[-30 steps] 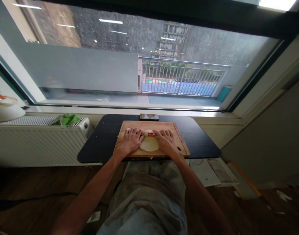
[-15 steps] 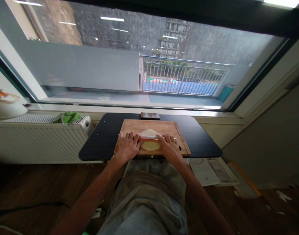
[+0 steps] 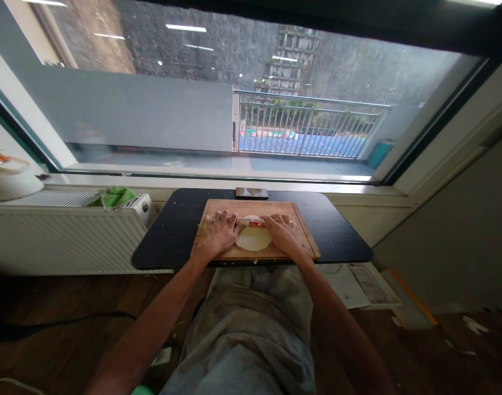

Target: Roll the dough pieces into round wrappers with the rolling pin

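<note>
A rolling pin with a red and white printed wrapper (image 3: 252,221) lies crosswise over a flat, pale round of dough (image 3: 253,240). My left hand (image 3: 220,233) is on the pin's left end, its fingers bent over it and its thumb near the dough. On the other end, my right hand (image 3: 284,235) is closed over the pin in the same way. Both ends of the pin are hidden by my fingers. Beneath the dough is a wooden cutting board (image 3: 218,206) near the front edge of a small black table (image 3: 164,233).
A phone (image 3: 252,193) lies behind the board, close to the window sill (image 3: 185,181). To the left stands a white radiator (image 3: 69,236) with a green cloth (image 3: 118,197) on top. A white container (image 3: 12,181) is at the far left.
Both hands and the rolling pin have moved away from me across the dough, so more of its near part shows. The pin's printed side has turned.
</note>
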A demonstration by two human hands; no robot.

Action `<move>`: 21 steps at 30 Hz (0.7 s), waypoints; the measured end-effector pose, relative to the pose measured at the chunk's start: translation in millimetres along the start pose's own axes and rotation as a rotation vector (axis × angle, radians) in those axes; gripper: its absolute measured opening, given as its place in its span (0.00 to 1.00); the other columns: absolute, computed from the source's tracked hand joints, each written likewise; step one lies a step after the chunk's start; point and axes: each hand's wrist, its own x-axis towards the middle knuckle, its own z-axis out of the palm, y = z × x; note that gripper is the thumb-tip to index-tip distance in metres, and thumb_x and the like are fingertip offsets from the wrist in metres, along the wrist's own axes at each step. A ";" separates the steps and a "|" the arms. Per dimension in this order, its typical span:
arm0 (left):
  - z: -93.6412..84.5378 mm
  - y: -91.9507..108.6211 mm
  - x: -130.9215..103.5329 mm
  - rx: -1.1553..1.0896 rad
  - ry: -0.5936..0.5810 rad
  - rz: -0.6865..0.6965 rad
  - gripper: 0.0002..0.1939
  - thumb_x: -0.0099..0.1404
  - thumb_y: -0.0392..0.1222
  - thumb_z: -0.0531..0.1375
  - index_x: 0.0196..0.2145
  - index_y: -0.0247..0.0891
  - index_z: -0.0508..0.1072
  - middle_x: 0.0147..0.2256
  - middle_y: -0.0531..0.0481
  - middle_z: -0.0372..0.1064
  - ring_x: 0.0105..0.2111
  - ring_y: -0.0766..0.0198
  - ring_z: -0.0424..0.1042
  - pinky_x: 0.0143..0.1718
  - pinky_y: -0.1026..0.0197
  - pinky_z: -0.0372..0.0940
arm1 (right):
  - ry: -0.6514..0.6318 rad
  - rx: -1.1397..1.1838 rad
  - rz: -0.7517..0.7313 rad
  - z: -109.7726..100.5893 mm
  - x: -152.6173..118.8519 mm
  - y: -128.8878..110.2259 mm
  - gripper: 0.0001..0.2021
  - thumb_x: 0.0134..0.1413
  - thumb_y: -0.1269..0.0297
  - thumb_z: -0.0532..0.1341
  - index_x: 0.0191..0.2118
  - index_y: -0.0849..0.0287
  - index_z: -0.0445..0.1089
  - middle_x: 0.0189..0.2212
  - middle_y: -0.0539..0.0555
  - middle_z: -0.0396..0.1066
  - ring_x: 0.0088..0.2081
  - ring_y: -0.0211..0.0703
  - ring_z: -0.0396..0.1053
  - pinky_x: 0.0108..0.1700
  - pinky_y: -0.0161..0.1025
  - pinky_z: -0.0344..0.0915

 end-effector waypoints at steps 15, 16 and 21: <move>-0.2 -3.1 31.7 0.019 -0.040 -0.024 0.31 0.82 0.63 0.43 0.70 0.47 0.67 0.71 0.35 0.63 0.71 0.36 0.60 0.71 0.27 0.51 | 0.042 0.017 -0.019 3.5 31.8 9.8 0.21 0.82 0.59 0.47 0.67 0.45 0.71 0.66 0.57 0.72 0.66 0.54 0.62 0.70 0.59 0.57; 0.0 -3.2 30.5 0.016 -0.042 -0.020 0.31 0.82 0.63 0.43 0.70 0.47 0.67 0.71 0.36 0.64 0.72 0.36 0.60 0.71 0.28 0.50 | 0.051 0.028 -0.006 4.1 30.1 8.6 0.21 0.82 0.59 0.47 0.66 0.45 0.72 0.65 0.57 0.73 0.66 0.54 0.63 0.70 0.59 0.57; -1.5 -2.8 16.6 0.002 -0.038 -0.011 0.31 0.82 0.60 0.42 0.70 0.45 0.67 0.71 0.35 0.63 0.72 0.36 0.58 0.72 0.28 0.49 | 0.091 0.067 0.041 3.8 18.9 1.4 0.22 0.82 0.58 0.46 0.69 0.43 0.71 0.66 0.56 0.74 0.67 0.55 0.64 0.69 0.58 0.58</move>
